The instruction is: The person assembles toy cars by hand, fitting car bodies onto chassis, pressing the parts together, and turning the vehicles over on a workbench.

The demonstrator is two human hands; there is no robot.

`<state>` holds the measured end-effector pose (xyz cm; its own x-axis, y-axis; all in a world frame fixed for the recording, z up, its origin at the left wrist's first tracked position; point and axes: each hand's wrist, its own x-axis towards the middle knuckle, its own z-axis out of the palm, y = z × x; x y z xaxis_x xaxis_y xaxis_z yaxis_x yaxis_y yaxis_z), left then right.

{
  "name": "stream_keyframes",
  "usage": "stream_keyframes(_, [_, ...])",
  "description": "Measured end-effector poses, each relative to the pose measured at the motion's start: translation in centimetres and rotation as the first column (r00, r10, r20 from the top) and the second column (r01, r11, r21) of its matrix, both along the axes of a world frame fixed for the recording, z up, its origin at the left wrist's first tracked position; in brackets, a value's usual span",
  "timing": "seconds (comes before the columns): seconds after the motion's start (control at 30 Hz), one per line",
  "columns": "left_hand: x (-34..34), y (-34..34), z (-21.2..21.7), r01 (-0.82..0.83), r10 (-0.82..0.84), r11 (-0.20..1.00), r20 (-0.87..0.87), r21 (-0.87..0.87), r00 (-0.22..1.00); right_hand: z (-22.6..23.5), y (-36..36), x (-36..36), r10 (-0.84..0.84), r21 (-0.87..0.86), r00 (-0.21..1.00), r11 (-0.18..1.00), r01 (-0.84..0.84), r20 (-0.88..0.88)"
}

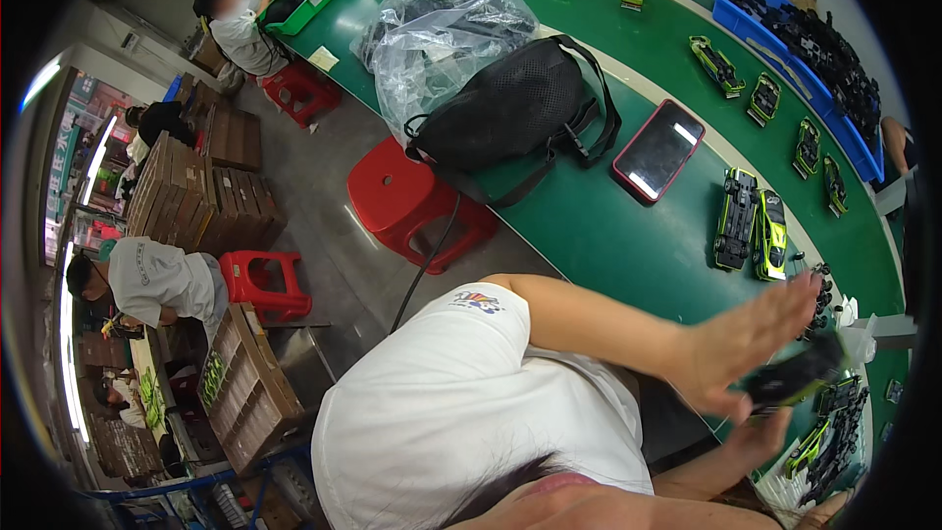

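Observation:
My left hand [741, 345] reaches over the green table with its fingers stretched out, slightly blurred. Its thumb side is close to a toy car [800, 371], whose black underside faces up; whether they touch I cannot tell. From below, my right hand [758, 440] grips this car, which is smeared by motion. Beyond my left hand lie two more toy cars side by side: one shows its black chassis [735, 219], the other its lime-green body [771, 236]. Small black parts [822, 285] are scattered near my left fingertips.
Several toy cars and black parts fill a tray [775, 491] at the lower right. Farther up the table are a phone [659, 150], a black bag [510, 108] and clear plastic [442, 20]. A blue bin [863, 142] holds black parts. Red stools [392, 191] stand left; people work nearby.

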<state>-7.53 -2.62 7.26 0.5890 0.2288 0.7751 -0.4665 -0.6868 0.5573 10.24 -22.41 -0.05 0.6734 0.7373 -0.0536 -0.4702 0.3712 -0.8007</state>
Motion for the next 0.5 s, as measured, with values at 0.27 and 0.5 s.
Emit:
stream_keyframes(0.27, [-0.1,-5.6,-5.0,0.325,-0.302,0.935,-0.16,0.143,0.94,2.6,2.4,3.4,0.321,0.324,0.944,0.903,-0.28,-0.08])
stream_keyframes(0.5, [0.6,1.3,1.7,-0.062,0.062,0.998,-0.031,0.011,0.998,1.1,2.3,-6.4,0.266,-0.146,0.96,0.957,-0.252,0.084])
